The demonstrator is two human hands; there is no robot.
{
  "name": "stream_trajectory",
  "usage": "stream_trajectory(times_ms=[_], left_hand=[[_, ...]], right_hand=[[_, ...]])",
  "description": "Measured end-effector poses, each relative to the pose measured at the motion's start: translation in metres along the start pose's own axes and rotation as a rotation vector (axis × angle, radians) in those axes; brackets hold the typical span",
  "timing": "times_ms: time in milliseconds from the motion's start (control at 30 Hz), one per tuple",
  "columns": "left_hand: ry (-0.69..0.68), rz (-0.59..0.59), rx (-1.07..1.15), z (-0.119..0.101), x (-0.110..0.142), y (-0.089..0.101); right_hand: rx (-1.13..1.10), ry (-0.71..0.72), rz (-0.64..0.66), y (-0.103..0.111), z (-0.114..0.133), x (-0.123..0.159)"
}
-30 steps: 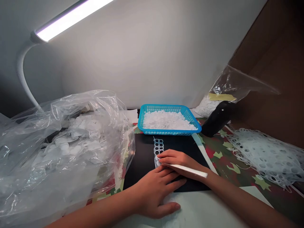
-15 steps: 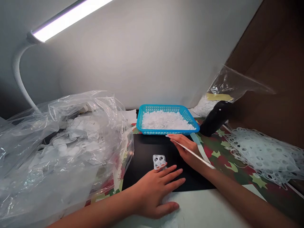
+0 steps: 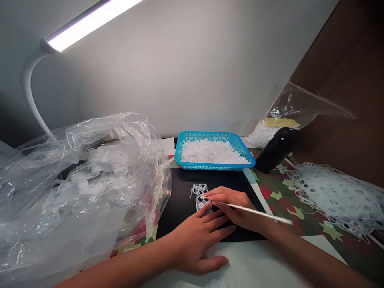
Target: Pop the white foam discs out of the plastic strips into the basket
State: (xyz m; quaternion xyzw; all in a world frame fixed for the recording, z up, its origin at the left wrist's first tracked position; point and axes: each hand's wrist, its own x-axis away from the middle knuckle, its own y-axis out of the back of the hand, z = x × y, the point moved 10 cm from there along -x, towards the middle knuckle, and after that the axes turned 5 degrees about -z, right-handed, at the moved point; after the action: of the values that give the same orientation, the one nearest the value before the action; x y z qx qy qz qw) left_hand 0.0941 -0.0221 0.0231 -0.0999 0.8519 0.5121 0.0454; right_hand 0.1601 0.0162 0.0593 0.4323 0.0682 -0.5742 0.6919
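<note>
My left hand point(image 3: 201, 240) lies with its fingers spread, palm down, over the front edge of the black mat point(image 3: 180, 208). Its index fingertip rests on a small white sheet with round cut-outs point(image 3: 199, 189), which lies on the mat and is partly hidden under the fingers. My right hand point(image 3: 234, 204) is closed around slim, pale tweezers point(image 3: 255, 210). Their tip is at the sheet, close to my left index finger, and the back end points right over my forearm. Whether a piece is between the tips is too small to tell.
Behind the mat stands a blue basket point(image 3: 214, 166) of small white discs point(image 3: 213, 152). Clear plastic bags with white pieces point(image 3: 102, 176) fill the left. To the right are a black object point(image 3: 274, 150) and a pile of hole-punched white sheets point(image 3: 339, 200). A lamp point(image 3: 93, 24) hangs above.
My right hand has moved from near the basket down and left to the sheet, tweezers in it. More of the sheet shows past my left fingers, its upper part now offset.
</note>
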Motion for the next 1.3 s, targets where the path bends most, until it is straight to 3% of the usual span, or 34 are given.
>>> stream_trajectory(times_ms=[200,400,1300], left_hand=[[-0.019,-0.079,-0.001,0.001,-0.002,-0.003],[-0.021,-0.065,0.0,0.001,-0.002,-0.009],[-0.036,-0.016,-0.011,-0.004,0.0,-0.008]], right_hand=[[0.037,-0.029,0.159,-0.019,-0.005,0.001],[-0.01,-0.076,0.255,-0.026,-0.012,0.005],[0.095,-0.158,0.364,-0.033,-0.016,0.006]])
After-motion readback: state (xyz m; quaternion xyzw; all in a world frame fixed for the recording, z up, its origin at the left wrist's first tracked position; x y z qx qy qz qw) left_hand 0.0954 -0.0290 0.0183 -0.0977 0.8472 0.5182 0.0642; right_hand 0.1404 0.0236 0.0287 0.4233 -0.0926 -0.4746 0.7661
